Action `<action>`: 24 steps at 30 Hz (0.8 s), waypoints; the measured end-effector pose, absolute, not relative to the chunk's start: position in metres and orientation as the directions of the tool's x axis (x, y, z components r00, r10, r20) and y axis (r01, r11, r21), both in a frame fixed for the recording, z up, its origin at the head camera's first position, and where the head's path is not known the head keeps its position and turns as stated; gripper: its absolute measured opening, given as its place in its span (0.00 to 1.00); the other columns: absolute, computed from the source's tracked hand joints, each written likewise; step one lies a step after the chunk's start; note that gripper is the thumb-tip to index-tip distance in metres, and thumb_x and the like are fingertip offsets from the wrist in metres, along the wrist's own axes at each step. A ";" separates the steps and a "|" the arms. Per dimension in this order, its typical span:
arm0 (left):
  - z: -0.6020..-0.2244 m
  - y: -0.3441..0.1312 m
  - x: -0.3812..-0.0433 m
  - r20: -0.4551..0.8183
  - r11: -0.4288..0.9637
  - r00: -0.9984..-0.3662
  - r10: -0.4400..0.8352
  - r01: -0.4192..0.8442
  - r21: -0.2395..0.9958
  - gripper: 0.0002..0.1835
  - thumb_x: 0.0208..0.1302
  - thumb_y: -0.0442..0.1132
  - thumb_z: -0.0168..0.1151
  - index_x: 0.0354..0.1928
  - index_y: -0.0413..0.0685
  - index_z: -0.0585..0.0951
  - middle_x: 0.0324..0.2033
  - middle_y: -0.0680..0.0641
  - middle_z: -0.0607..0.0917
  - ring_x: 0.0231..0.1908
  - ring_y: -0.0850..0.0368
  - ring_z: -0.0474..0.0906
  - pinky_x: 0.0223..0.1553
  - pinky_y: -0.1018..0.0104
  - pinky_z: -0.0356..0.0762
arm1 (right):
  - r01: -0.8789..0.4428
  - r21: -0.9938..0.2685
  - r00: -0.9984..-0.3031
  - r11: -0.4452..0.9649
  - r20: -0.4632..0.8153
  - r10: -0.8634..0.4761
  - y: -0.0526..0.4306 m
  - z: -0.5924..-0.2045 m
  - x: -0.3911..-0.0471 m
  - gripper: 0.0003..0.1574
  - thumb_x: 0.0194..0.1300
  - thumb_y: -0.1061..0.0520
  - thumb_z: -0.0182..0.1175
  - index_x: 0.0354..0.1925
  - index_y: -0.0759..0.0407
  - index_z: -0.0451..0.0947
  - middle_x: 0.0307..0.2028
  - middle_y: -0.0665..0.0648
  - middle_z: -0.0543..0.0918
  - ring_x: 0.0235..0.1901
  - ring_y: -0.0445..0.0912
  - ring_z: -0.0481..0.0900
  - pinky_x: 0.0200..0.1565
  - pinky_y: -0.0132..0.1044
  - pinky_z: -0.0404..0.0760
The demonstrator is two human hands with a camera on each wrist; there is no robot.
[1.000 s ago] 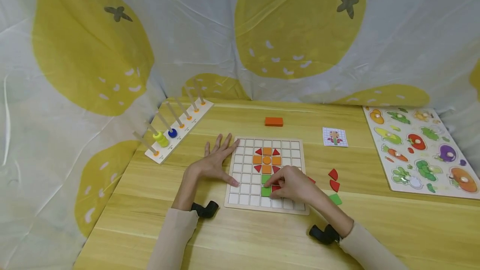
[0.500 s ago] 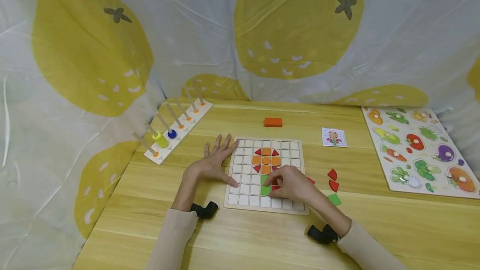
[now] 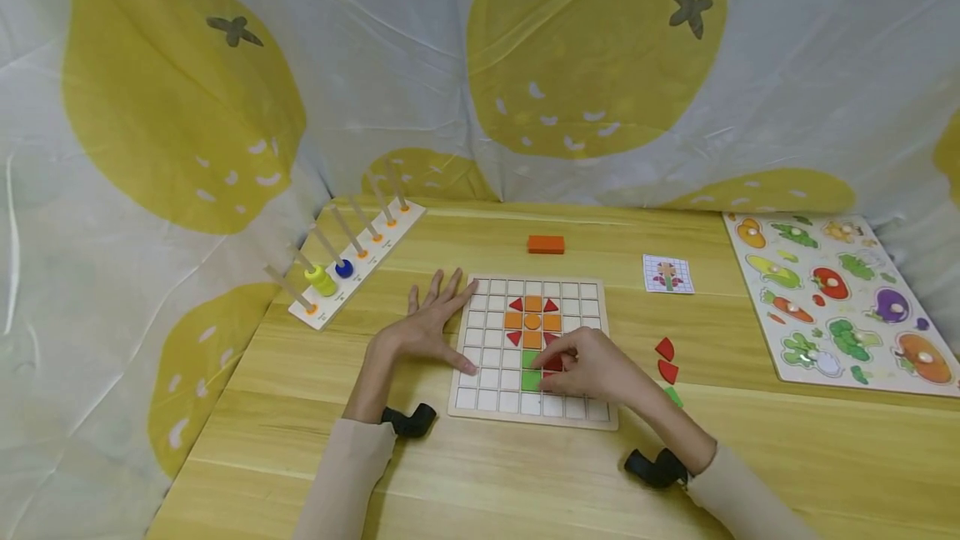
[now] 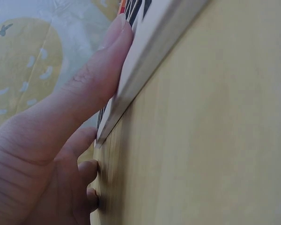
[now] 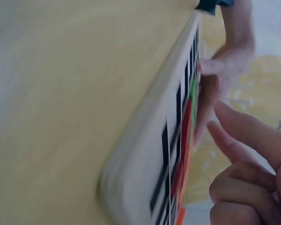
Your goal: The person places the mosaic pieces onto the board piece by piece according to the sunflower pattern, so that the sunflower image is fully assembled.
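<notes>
A wooden grid board (image 3: pixel 525 418) lies on the table with an orange flower of tiles (image 3: pixel 533 303) and red triangles (image 3: pixel 516 304). Below the flower sit green square tiles (image 3: pixel 531 382), with red pieces (image 3: pixel 553 362) to their right, partly covered by my right hand (image 3: pixel 596 367). That hand hovers over the green and red pieces. In the right wrist view its thumb and index finger stand apart with nothing between them, the other fingers curled. My left hand (image 3: pixel 422 330) spreads at the board's left side; its thumb (image 4: pixel 110 51) rests on the rim.
Right of the board lie red quarter-circle pieces (image 3: pixel 667 371) and a green piece (image 3: pixel 673 396) partly behind the forearm. Behind are an orange block (image 3: pixel 546 245) and a pattern card (image 3: pixel 667 275). A peg rack (image 3: pixel 360 267) stands left, a vegetable puzzle (image 3: pixel 847 298) right.
My right hand has shifted slightly right, away from the green tiles, showing more of the red piece beside them. Its forearm now covers more of the loose green piece. The left hand stays put.
</notes>
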State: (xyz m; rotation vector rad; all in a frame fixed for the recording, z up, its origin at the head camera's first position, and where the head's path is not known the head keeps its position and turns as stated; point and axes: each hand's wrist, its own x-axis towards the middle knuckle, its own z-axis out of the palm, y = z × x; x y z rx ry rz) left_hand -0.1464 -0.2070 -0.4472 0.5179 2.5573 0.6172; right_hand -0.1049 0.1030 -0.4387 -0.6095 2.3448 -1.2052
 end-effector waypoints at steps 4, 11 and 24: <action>-0.448 -0.207 -0.146 -0.340 0.831 -0.826 0.450 0.247 0.499 0.74 0.45 0.64 0.82 0.84 0.61 0.41 0.83 0.46 0.27 0.81 0.40 0.15 0.75 0.29 0.15 | -0.163 -0.840 -0.802 0.517 -0.192 -0.566 0.139 -0.435 -0.110 0.14 0.59 0.55 0.77 0.44 0.55 0.91 0.16 0.45 0.60 0.18 0.37 0.57 0.24 0.28 0.56; -0.446 -0.209 -0.145 -0.341 0.832 -0.827 0.446 0.242 0.499 0.74 0.45 0.64 0.82 0.84 0.60 0.40 0.83 0.46 0.27 0.81 0.40 0.15 0.75 0.29 0.15 | -0.126 -0.866 -0.699 0.484 -0.269 -0.663 0.221 -0.432 -0.123 0.19 0.59 0.57 0.76 0.49 0.62 0.88 0.18 0.46 0.55 0.20 0.35 0.53 0.23 0.29 0.58; -0.448 -0.207 -0.145 -0.333 0.828 -0.828 0.452 0.249 0.503 0.73 0.45 0.64 0.82 0.84 0.61 0.41 0.83 0.46 0.28 0.81 0.40 0.16 0.75 0.29 0.15 | -0.154 -0.852 -0.664 0.500 -0.285 -0.691 0.250 -0.443 -0.128 0.15 0.54 0.61 0.77 0.40 0.61 0.85 0.21 0.46 0.66 0.20 0.33 0.59 0.23 0.28 0.62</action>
